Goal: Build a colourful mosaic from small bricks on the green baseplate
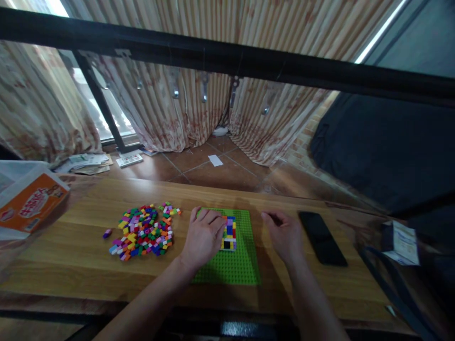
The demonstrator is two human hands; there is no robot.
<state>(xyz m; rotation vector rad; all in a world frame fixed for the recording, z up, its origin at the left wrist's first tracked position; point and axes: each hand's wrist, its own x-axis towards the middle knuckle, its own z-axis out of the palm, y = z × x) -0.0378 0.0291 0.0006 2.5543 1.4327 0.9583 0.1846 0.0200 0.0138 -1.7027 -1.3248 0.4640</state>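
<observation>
Over the left part of a green studded baseplate [227, 274] lies my left hand [202, 237], back up, fingers bent and close together. Its fingertips reach the left edge of a small block of colourful toy bricks [229, 232] built on the plate, and partly hide it. Anything between them is hidden. To the right of the baseplate, my right hand [284, 234] is held above the wooden table, thumb and fingers curled together. Whatever it may hold is too small to make out. Left of my left hand is a loose pile of small multicoloured bricks [145, 232].
A black phone [323, 238] lies on the wooden table [88, 279], right of my right hand. At the far left stands a translucent box with an orange label [33, 201]. A dark metal bar [213, 52] crosses beyond the table, before curtains. Papers [87, 163] lie on the floor.
</observation>
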